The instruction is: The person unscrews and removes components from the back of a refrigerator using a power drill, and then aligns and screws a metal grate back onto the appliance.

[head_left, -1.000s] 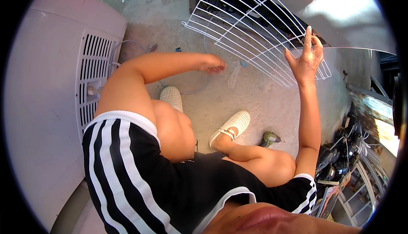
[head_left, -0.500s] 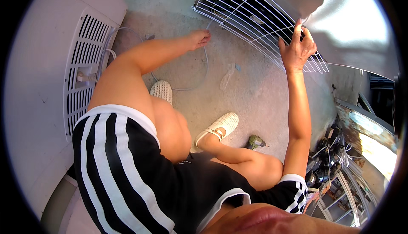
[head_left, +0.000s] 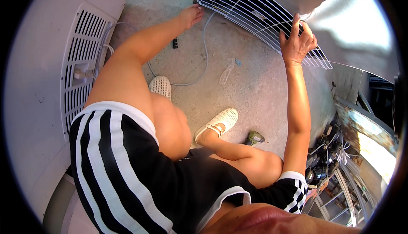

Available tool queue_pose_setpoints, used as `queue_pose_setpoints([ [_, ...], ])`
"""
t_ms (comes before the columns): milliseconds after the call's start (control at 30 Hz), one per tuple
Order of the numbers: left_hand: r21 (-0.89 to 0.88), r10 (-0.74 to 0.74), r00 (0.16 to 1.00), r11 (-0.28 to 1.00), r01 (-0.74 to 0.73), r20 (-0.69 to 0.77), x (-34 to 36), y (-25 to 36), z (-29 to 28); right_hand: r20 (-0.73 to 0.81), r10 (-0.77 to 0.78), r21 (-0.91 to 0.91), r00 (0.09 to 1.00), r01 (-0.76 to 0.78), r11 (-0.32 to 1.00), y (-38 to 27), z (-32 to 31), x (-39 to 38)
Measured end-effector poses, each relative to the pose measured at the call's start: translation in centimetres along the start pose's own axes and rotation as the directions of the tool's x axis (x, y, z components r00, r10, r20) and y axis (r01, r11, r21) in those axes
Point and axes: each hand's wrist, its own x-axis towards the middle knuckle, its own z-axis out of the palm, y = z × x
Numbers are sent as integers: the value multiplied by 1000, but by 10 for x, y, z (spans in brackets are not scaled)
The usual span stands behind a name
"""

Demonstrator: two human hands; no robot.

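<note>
On the concrete floor [head_left: 255, 85]: both hands at a white wire grille [head_left: 255, 12].
The left hand [head_left: 191, 16] has moved up to its lower corner, fingers loosely curled; the right hand [head_left: 297, 42] still clasps its edge, now lower in view.

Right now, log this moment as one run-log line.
left hand: at grille corner, grip unclear | right hand: gripping grille edge | cable: on floor | white unit: left
</note>
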Motion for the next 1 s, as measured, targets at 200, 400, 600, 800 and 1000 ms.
queue_pose_setpoints([
  [200,-53,33,999,998,-33,-5,2,1,1,-17,-3,2,1000,3,1000,-5,0,0],
  [400,-76,14,1000,997,-16,-28,6,9,11,-4,15,25,1000,-14,1000,-7,4,-1],
  [600,-180,25,999,983,-28,-22,-1,7,21,-5,19,38,1000,-19,999,-6,3,-4],
  [800,-266,38,999,964,-27,36,-4,6,18,22,46,20,999,-47,999,-5,8,-6],
  [1000,-254,2,998,967,13,57,-7,13,15,-5,24,1,1000,-24,1000,1,18,-10],
])
